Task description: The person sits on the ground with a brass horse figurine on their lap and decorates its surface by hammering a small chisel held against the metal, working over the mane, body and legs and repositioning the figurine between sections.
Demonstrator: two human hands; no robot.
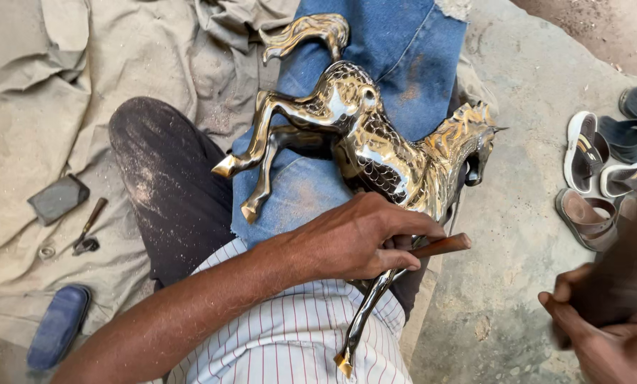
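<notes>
One blurred right hand (pixel 603 334) hides its dark tool (pixel 620 274).

Right hand (pixel 606 334) blurred, cut off by right and bottom edges; holds a dark smeared object (pixel 620 274), kind unreadable. Left hand (pixel 361 238) closed round a wooden-handled tool (pixel 443 246); working end hidden behind fingers and brass horse (pixel 361 142). Horse's front legs partly covered by that hand, far side unseen. Sandals (pixel 603 171) clipped at right edge, count unclear. Small tool (pixel 88 227) and ring (pixel 46 251) on the cloth too small to identify. Blue object (pixel 59 326) lower left, kind unclear.
</notes>
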